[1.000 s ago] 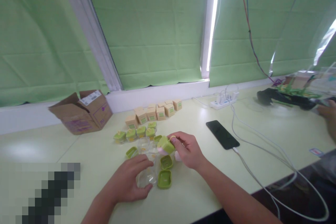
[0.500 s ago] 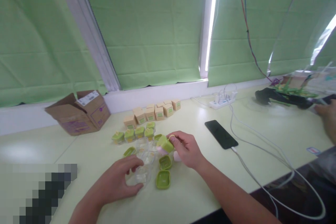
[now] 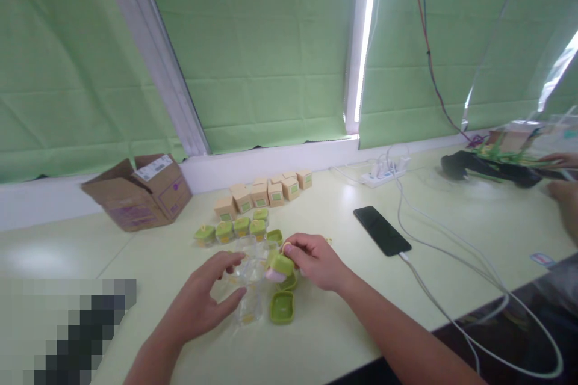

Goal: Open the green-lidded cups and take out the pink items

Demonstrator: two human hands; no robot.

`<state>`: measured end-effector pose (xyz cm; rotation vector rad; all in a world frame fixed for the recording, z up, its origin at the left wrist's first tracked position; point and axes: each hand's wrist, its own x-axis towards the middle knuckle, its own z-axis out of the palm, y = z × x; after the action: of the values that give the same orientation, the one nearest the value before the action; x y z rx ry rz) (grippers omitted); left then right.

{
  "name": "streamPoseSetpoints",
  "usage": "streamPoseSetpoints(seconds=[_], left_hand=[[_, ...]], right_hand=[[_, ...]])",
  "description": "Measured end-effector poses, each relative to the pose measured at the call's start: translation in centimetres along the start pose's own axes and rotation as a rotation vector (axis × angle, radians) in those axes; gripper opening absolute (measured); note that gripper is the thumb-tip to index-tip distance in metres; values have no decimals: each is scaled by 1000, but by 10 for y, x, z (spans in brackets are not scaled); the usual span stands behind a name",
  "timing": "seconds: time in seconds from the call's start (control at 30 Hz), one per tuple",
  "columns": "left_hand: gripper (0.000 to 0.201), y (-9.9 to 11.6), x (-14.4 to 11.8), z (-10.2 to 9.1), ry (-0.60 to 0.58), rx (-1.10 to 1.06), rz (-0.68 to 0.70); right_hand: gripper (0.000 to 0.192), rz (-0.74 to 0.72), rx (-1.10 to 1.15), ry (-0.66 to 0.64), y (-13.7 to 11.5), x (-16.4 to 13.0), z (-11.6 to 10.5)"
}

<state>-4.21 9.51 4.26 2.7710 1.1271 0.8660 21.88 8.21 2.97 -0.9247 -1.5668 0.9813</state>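
While four capped jars point(image 3: 231, 230) are standing finished mid-frame, the right hand point(image 3: 316, 261) is pinching a green lid point(image 3: 280, 264) at lower centre; the left hand point(image 3: 203, 301), fingers spread, is touching clear wrappers point(image 3: 248, 289) on the tabletop point(image 3: 338, 337). Loose lids point(image 3: 282, 307) are waiting.

No legible text from my view. Cardboard box point(image 3: 138, 192) at 10 o'clock of hands: white shipping label on flap, purple print on side, both too blurred to read. Small tan boxes point(image 3: 262, 192) at 12 o'clock: green label on each front, characters too small to read. Small tag point(image 3: 543, 260) at 3 o'clock on table edge: print unreadable. Phone point(image 3: 382, 230) screen dark.
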Motion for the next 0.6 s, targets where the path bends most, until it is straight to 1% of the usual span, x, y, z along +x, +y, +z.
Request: streamPoseSetpoints(seconds=[0.07,0.17,0.27,0.4,0.6], left_hand=[[47,9,4,8,89,-5,51],[49,21,8,20,128,20,199],[52,27,9,26,102,51,286],[53,30,9,27,55,59,315],[50,31,9,28,45,69,365]], right_hand=[[26,32,34,-70,0,-1,3],[27,102,121,-157,0,-2,6],[28,175,179,-214,1,-3,8],[28,206,212,-271,3,-3,10],[28,272,253,-299,2,-3,11]])
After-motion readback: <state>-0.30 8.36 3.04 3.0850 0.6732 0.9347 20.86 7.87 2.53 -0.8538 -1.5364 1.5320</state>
